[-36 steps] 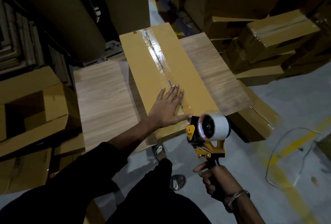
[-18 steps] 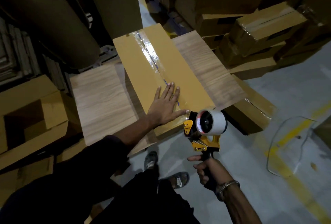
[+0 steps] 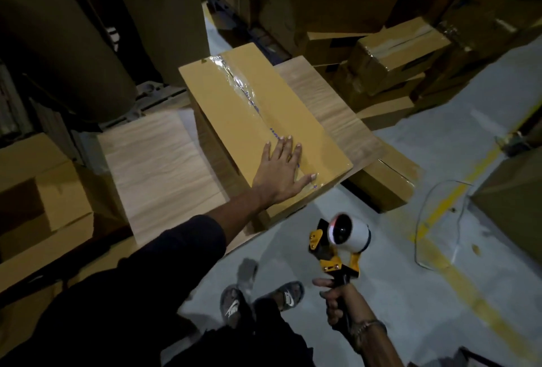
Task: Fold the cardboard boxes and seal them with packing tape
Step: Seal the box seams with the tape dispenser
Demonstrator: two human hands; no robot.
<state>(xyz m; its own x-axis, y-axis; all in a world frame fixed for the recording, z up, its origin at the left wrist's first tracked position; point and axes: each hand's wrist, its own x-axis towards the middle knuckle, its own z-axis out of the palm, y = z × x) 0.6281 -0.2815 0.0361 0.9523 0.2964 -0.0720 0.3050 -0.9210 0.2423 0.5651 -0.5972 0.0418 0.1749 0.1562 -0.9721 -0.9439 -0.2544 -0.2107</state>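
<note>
Left hand (image 3: 280, 174) flat, fingers (image 3: 289, 146) spread apart, pressing the near end of the taped cardboard box (image 3: 249, 120) on the wooden worktop (image 3: 158, 167). Right hand (image 3: 337, 305) clamped round the handle of the tape dispenser (image 3: 337, 245) (yellow frame, white roll), held off the box, nearer the body than the left fingers, over the floor (image 3: 440, 161).

left hand (image 3: 280, 173) flat, fingers spread; right hand (image 3: 337, 303) curled, fist low

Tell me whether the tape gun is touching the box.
No: the tape gun, gripped by the right hand, is clear of the box, over the floor.
</note>
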